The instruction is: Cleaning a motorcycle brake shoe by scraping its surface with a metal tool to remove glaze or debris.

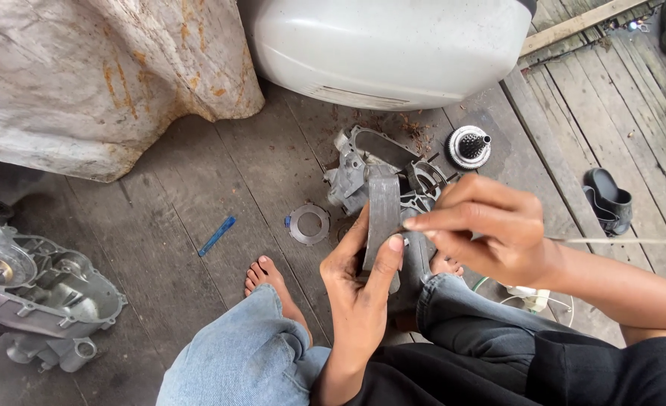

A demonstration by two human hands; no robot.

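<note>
My left hand (359,282) grips a curved grey metal part (383,210), like a brake or clutch shoe, held upright above my knees. My right hand (483,225) pinches a thin rod-like tool (626,241) and its fingertips meet the shoe's edge beside my left thumb. Just behind the shoe, an aluminium engine casing (363,162) lies on the wooden floor. A flat metal ring (308,224) rests left of it, and a ribbed round pulley piece (469,146) sits to its right.
A large white plastic container (385,45) stands at the back, with a stained sheet (85,75) to its left. Another engine case (32,297) lies at the left edge. A small blue strip (217,235) lies on the planks, a black sandal (607,199) at the right.
</note>
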